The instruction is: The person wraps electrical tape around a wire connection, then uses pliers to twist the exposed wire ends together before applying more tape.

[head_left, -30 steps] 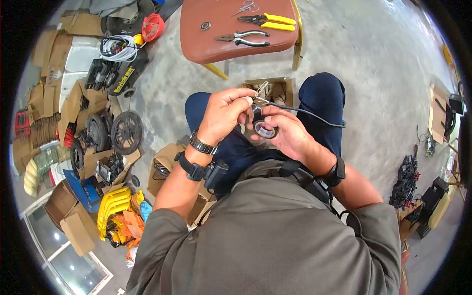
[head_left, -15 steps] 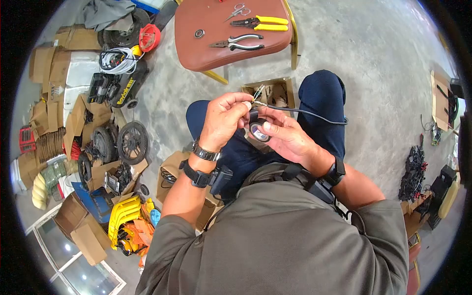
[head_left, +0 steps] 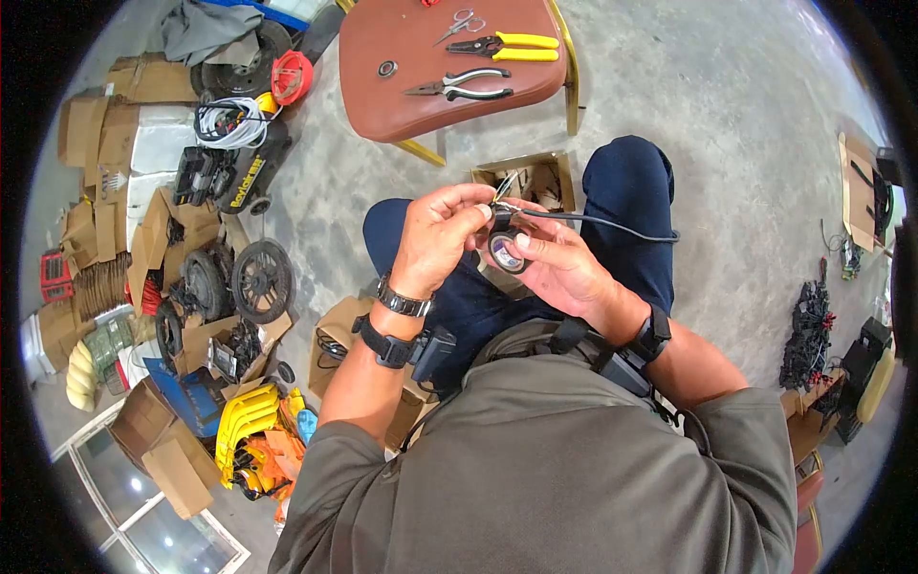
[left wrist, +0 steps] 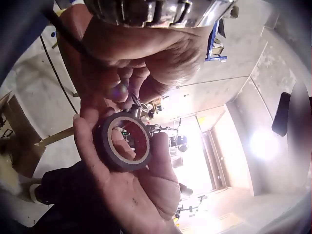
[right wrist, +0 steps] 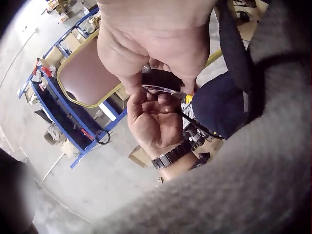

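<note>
Sitting low between two bare hands, a roll of black tape (head_left: 506,253) is held by its sides in the thumb and fingers of the right hand (head_left: 566,273). A dark length runs from the roll toward twelve o'clock, where the left hand (head_left: 432,239) pinches thin wires (head_left: 507,186) between thumb and fingertips. The bare wire ends fan toward one o'clock, while a dark cable (head_left: 612,223) leaves the fingers toward three o'clock, crossing a navy-trousered leg (head_left: 626,191). Just beyond the hands, at one o'clock, stands an open cardboard box (head_left: 567,187). Farther off, between eleven and twelve o'clock from the roll, a brown padded seat (head_left: 382,107) carries a small round ring (head_left: 387,68), grey-and-black pliers (head_left: 475,94), a yellow-handled tool (head_left: 526,47) and scissors (head_left: 462,26). Toward nine o'clock, well apart from the hands, a black spoked wheel (head_left: 262,281) stands among cardboard.
</note>
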{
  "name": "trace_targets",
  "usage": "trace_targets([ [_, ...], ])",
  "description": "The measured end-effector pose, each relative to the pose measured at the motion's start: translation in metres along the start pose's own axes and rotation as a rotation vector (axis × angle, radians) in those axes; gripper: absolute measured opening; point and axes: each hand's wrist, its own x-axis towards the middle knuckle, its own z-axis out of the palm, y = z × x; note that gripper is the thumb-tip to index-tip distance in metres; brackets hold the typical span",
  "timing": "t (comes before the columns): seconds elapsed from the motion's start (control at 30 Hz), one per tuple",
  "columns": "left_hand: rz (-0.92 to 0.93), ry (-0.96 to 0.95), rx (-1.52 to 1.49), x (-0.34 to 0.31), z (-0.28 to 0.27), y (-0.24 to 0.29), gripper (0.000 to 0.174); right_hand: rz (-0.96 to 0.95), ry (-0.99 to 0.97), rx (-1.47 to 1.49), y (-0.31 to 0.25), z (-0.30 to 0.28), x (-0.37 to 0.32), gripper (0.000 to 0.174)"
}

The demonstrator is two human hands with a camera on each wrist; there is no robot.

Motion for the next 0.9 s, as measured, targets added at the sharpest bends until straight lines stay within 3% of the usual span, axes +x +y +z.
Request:
trace_targets([
  [0.5, 0.079, -0.07, -0.07, 0.0006, -0.0006, -0.004, 0.031, 0.0, 0.047, 0.039, 0.0028, -0.0051, 0.002, 0.05],
  [0.9, 0.04, -0.127, -0.122, 0.0048, -0.0026, 0.0006, 0.038, 0.012, 0.049, 0.055, 0.002, -0.005, 0.0011, 0.045],
])
